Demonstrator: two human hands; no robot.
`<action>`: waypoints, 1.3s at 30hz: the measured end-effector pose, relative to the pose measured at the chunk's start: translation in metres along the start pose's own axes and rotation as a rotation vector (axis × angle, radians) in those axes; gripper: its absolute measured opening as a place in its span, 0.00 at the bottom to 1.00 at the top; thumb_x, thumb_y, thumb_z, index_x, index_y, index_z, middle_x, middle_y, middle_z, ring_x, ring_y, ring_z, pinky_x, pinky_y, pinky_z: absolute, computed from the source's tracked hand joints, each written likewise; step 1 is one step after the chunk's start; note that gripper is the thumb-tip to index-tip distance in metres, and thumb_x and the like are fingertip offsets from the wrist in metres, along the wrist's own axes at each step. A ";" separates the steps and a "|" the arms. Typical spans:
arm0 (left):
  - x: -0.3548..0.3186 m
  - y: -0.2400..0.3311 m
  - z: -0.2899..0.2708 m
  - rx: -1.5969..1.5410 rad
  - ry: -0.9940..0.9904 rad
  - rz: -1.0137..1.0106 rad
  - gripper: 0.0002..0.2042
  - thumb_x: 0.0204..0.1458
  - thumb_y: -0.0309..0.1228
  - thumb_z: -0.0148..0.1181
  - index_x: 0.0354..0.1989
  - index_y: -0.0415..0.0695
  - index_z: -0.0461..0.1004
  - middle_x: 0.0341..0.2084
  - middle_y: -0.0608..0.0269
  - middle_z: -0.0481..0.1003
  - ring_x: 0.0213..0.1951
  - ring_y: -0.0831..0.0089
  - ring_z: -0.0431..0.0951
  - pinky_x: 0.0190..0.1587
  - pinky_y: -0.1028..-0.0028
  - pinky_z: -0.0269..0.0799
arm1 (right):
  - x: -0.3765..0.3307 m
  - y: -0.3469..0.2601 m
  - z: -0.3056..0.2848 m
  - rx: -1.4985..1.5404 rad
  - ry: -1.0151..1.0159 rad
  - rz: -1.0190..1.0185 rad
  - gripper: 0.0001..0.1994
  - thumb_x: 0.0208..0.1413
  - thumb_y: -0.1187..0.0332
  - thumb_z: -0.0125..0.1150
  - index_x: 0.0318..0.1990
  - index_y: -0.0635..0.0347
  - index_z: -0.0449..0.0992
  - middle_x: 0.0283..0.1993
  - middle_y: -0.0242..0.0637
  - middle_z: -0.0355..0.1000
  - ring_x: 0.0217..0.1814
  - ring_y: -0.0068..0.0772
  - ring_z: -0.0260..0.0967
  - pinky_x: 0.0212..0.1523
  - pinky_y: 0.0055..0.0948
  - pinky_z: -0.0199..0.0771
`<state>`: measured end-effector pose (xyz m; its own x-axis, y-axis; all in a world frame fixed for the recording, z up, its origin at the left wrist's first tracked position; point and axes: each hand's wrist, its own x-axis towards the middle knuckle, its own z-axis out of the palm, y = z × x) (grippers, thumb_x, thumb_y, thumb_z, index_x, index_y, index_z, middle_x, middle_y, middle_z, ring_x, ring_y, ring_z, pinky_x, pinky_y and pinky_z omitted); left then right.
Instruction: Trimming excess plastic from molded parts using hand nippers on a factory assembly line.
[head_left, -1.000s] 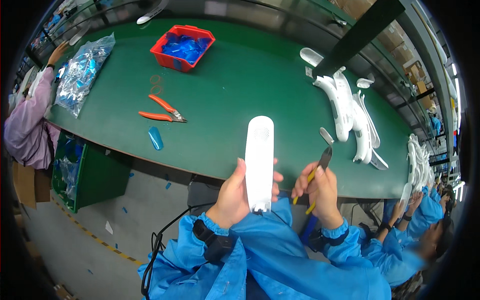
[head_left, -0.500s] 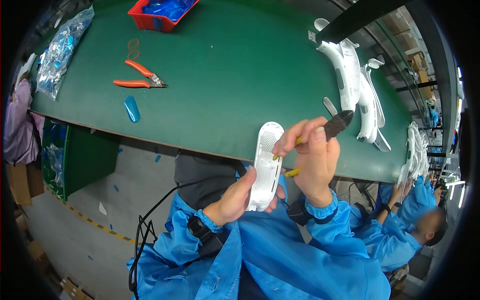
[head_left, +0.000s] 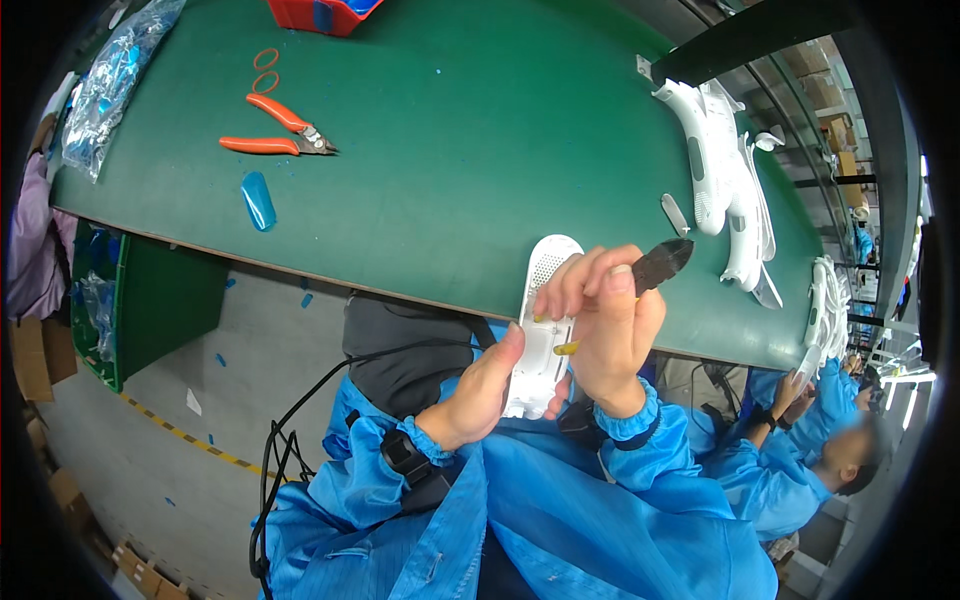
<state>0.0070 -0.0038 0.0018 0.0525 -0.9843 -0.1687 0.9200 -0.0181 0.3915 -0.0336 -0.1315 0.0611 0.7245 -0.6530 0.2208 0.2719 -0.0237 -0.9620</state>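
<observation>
My left hand (head_left: 472,398) is closed around the lower part of a long white plastic shell (head_left: 540,372), thumb along its left edge. The shell's hollow inner side faces up, and its rounded far end has a grid of small holes. Over its right side, my right hand (head_left: 615,335) grips a pair of pliers (head_left: 663,266). Their dark jaws point away from the shell, up and to the right. The yellow handle ends poke out below my fingers, over the shell; whether they touch it, I cannot tell.
Orange-handled cutters (head_left: 275,130), rubber bands (head_left: 265,72) and a blue piece (head_left: 258,201) lie on the green table (head_left: 430,190). White shells (head_left: 715,160) are stacked at right, beside a dark post (head_left: 750,40). A co-worker (head_left: 800,470) sits at right. Black cables (head_left: 330,390) hang at my left.
My right hand has come down and slightly left with the pliers, bringing their handle ends further over the shell. The view has shifted a little; my left hand keeps its hold.
</observation>
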 end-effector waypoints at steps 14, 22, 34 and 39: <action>0.000 -0.004 -0.009 0.078 -0.002 -0.029 0.35 0.65 0.59 0.23 0.55 0.39 0.65 0.34 0.56 0.75 0.33 0.68 0.78 0.38 0.71 0.74 | -0.005 0.003 0.003 0.092 0.112 -0.029 0.14 0.69 0.62 0.43 0.35 0.64 0.60 0.24 0.41 0.61 0.25 0.31 0.61 0.29 0.36 0.71; 0.000 -0.001 -0.007 0.089 -0.005 -0.043 0.34 0.65 0.58 0.22 0.55 0.39 0.65 0.33 0.57 0.75 0.35 0.69 0.78 0.39 0.71 0.74 | 0.000 0.004 0.008 -0.003 0.139 -0.022 0.13 0.69 0.64 0.43 0.35 0.65 0.60 0.23 0.40 0.62 0.24 0.28 0.61 0.27 0.32 0.70; -0.001 -0.004 0.001 0.059 0.067 0.007 0.34 0.65 0.59 0.25 0.47 0.40 0.69 0.30 0.62 0.75 0.30 0.74 0.76 0.34 0.75 0.73 | 0.003 -0.002 0.011 -0.254 0.059 0.036 0.14 0.69 0.62 0.42 0.34 0.63 0.60 0.23 0.39 0.61 0.23 0.29 0.61 0.26 0.32 0.69; -0.001 -0.004 0.001 0.079 0.077 -0.014 0.34 0.65 0.59 0.22 0.49 0.40 0.68 0.30 0.57 0.75 0.30 0.70 0.77 0.35 0.72 0.74 | 0.005 -0.011 0.012 -0.020 0.126 -0.068 0.12 0.69 0.66 0.42 0.34 0.64 0.62 0.23 0.38 0.63 0.23 0.26 0.62 0.26 0.30 0.69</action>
<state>0.0026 -0.0025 0.0009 0.0725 -0.9674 -0.2425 0.8876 -0.0483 0.4580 -0.0255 -0.1252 0.0744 0.6193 -0.7392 0.2647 0.3037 -0.0853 -0.9489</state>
